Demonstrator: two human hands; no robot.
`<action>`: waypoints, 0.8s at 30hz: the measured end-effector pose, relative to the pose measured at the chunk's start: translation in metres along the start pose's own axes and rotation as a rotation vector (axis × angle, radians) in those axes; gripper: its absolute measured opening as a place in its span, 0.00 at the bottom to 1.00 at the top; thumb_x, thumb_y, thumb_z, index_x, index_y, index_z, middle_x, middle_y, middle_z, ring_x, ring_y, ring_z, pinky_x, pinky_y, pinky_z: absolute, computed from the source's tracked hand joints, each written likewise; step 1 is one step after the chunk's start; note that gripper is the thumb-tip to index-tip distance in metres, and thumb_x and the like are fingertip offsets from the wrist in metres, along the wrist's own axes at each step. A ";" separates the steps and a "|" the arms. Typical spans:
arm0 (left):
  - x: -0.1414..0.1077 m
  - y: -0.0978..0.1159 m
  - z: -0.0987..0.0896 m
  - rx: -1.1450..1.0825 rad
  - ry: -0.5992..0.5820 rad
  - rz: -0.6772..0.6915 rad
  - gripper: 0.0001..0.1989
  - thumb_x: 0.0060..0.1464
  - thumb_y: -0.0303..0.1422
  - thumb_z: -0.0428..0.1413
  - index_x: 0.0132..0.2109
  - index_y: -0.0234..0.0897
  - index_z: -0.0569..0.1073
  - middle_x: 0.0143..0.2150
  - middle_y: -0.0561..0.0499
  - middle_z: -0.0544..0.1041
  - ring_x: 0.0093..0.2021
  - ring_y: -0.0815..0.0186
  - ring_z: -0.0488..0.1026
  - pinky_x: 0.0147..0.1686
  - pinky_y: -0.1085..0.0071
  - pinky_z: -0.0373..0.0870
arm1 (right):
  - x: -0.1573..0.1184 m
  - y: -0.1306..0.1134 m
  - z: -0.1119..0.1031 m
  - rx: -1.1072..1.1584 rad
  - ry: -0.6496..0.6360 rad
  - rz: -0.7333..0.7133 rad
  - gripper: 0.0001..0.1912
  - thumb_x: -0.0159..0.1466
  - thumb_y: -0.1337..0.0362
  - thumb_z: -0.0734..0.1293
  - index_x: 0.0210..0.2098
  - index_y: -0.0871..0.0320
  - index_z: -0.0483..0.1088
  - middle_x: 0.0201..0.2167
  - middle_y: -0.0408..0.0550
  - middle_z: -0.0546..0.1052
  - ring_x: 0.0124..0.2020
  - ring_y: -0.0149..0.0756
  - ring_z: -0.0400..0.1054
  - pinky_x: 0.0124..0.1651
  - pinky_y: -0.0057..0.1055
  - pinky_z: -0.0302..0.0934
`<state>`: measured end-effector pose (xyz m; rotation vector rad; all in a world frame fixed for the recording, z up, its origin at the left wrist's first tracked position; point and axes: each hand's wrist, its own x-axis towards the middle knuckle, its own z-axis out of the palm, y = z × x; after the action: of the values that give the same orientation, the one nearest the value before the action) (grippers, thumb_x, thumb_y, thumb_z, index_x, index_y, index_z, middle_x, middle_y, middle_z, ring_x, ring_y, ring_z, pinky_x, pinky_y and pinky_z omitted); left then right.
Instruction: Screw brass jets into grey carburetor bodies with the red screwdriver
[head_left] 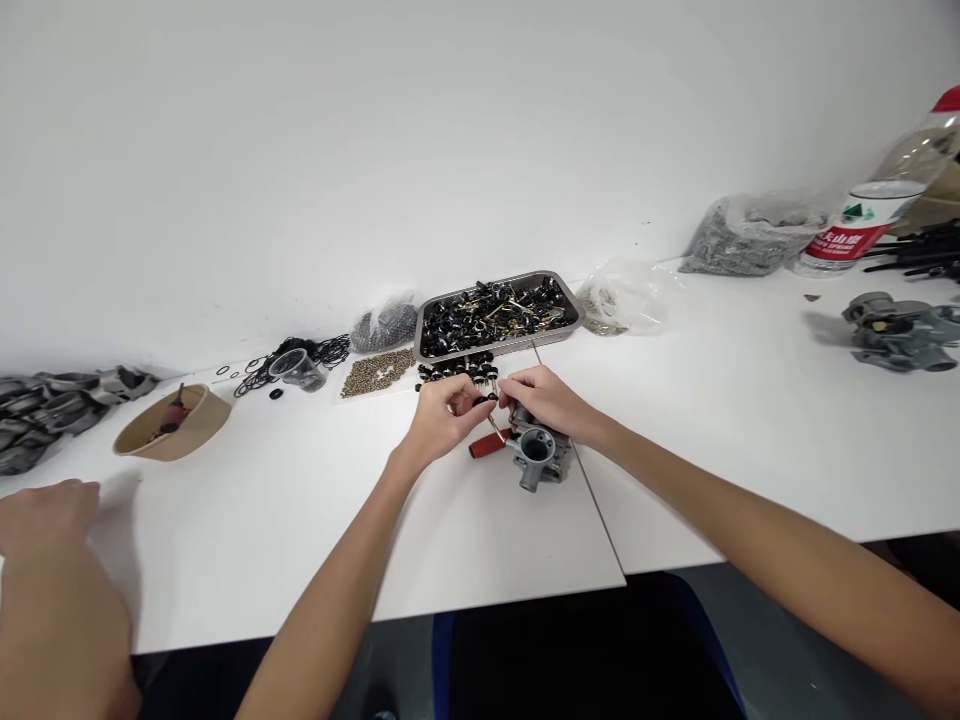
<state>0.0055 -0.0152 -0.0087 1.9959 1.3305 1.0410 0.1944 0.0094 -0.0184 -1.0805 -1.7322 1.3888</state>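
Note:
My left hand [444, 415] pinches a small black-capped part [486, 400]; a thin brass-coloured rod [497, 430] slants down beneath its fingertips toward the carburetor. Close beside it, my right hand [551, 400] has thumb and forefinger pressed together above the carburetor; what lies between them is too small to make out. Under the right hand a grey metal carburetor [538, 452] rests on the white table, its round bore facing me. A red handle [489, 444] lies against its left side, its far end hidden.
Behind my hands stands a metal tray [427, 347] of black and brass parts, with brass pieces [379, 372] to its left. A paper bowl [210, 415], a plastic cup [298, 370] and another person's hand [49, 515] are leftward. Rightward are a bottle [851, 235] and another carburetor [904, 330].

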 end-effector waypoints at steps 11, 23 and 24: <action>0.000 -0.001 0.000 -0.008 -0.004 0.005 0.15 0.49 0.39 0.62 0.26 0.35 0.67 0.19 0.57 0.62 0.20 0.74 0.55 0.22 0.75 0.52 | 0.003 0.002 0.000 0.042 0.026 0.020 0.09 0.61 0.64 0.60 0.26 0.60 0.67 0.23 0.43 0.69 0.21 0.28 0.62 0.24 0.24 0.58; 0.001 -0.002 0.001 -0.005 -0.014 0.000 0.15 0.50 0.40 0.62 0.26 0.34 0.67 0.18 0.57 0.63 0.20 0.74 0.55 0.22 0.75 0.52 | 0.005 0.005 0.001 0.097 0.000 0.025 0.08 0.62 0.64 0.61 0.28 0.59 0.66 0.24 0.43 0.70 0.20 0.28 0.66 0.24 0.23 0.59; 0.001 -0.002 0.001 -0.007 -0.005 -0.002 0.15 0.49 0.40 0.62 0.26 0.34 0.68 0.18 0.57 0.63 0.20 0.74 0.56 0.22 0.75 0.52 | 0.005 0.005 0.001 0.098 0.000 0.025 0.08 0.62 0.63 0.61 0.28 0.59 0.66 0.24 0.43 0.71 0.20 0.28 0.66 0.24 0.23 0.59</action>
<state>0.0056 -0.0136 -0.0100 1.9905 1.3244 1.0371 0.1923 0.0140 -0.0239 -1.0516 -1.6377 1.4733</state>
